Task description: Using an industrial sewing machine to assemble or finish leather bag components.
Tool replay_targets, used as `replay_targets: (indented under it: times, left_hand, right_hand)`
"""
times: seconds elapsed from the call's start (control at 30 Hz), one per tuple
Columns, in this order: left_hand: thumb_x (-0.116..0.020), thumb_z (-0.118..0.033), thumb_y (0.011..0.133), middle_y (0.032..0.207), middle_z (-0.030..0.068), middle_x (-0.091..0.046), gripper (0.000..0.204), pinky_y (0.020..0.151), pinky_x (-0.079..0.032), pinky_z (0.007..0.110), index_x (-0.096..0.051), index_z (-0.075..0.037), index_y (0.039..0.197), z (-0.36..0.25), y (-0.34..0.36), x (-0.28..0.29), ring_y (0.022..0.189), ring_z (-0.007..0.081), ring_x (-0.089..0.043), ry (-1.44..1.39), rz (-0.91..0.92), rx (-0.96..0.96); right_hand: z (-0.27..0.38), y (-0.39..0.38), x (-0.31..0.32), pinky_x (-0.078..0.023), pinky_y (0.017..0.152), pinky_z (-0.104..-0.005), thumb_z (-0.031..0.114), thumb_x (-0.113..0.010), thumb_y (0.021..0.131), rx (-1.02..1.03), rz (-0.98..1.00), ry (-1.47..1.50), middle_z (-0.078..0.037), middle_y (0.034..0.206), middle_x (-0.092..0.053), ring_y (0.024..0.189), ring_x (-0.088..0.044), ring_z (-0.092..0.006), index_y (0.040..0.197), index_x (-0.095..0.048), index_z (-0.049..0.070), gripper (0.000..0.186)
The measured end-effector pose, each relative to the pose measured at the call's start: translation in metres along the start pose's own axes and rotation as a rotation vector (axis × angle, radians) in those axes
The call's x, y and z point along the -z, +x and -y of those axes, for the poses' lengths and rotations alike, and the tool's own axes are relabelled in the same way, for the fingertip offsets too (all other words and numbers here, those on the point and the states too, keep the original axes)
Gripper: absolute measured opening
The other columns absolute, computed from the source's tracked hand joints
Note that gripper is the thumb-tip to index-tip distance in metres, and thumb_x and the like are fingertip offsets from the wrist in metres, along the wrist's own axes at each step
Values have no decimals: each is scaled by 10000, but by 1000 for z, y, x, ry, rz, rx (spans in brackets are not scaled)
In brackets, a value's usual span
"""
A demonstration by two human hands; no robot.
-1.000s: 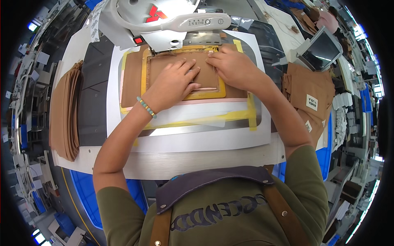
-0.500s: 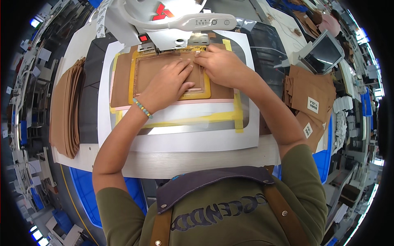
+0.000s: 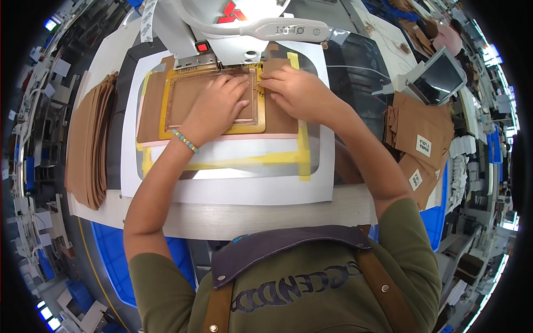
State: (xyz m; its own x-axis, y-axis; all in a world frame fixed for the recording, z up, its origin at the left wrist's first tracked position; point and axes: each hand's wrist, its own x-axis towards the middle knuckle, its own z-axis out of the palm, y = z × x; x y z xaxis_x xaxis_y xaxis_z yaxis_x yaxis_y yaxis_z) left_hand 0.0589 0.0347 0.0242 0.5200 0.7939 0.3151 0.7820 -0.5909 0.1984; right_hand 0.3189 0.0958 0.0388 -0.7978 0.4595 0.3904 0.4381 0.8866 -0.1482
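My left hand (image 3: 218, 105) lies flat, fingers stretched, on the brown cloth panel (image 3: 189, 102) inside a yellow rectangular frame (image 3: 165, 119). A beaded bracelet (image 3: 185, 141) circles that wrist. At the frame's upper right edge are the fingertips of my right hand (image 3: 302, 91); its thumb stands apart from the fingers, and I see nothing held in it. Beneath the frame is a clear template with yellow tape (image 3: 304, 150) along its borders, over a white sheet (image 3: 250, 194). The white sewing machine head (image 3: 236, 41) stands just beyond my left fingers and hides the frame's far edge.
A tall stack of brown cut pieces (image 3: 91, 144) stands at the left. On the right lie brown pieces with white labels (image 3: 419, 125), near a tilted screen (image 3: 438, 75). A light grey handle (image 3: 288, 29) projects from the machine. Blue bins (image 3: 116, 261) sit below the table edge.
The frame, cloth and white sheet have slid left, with my left hand moving slightly left along with them. My right hand stays nearly in place, its thumb now farther from the frame.
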Motion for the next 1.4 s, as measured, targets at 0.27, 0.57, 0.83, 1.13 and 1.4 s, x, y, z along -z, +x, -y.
replay_targets:
  times: [0.27,0.57,0.83,1.13,1.4]
  left_hand:
    - [-673,-127,1012,1525,103,-611,359,1193,-444,443,-674,-26,1356,17,-41,31,1430,344,-534,-54,-5,48]
    - [-698,-71,979,1566,72,-592,431,1223,-429,461,-672,-48,1408,13,-58,41,1519,313,-479,-159,86,-21]
    - [-655,-157,1021,1671,80,-487,522,1269,-365,473,-584,-74,1531,12,-52,27,1582,321,-385,-168,166,-51]
    - [-703,-239,999,1689,77,-470,511,1288,-302,511,-650,-145,1498,25,-47,32,1595,350,-356,-316,232,-99]
    - [-787,-297,946,1681,37,-486,499,1275,-317,508,-721,-182,1427,36,-35,29,1556,348,-379,-316,247,-86]
  right_hand:
    - [1,-22,23,-563,1007,-399,121,-651,988,-104,120,40,-70,1319,-718,1206,-643,-275,1278,-727,74,303]
    - [30,13,-9,-566,964,-373,72,-671,929,131,48,96,-60,1231,-745,1152,-657,-259,1278,-730,52,354]
    - [52,-12,-8,-502,1017,-362,63,-656,920,176,97,23,-63,1265,-735,1213,-658,-229,1328,-689,48,410]
    - [62,-15,-9,-483,1026,-377,80,-621,940,170,55,-16,-108,1297,-705,1258,-638,-250,1295,-670,28,363]
    - [41,-34,3,-436,1152,-430,35,-622,950,39,80,21,-117,1476,-635,1383,-569,-297,1367,-679,66,423]
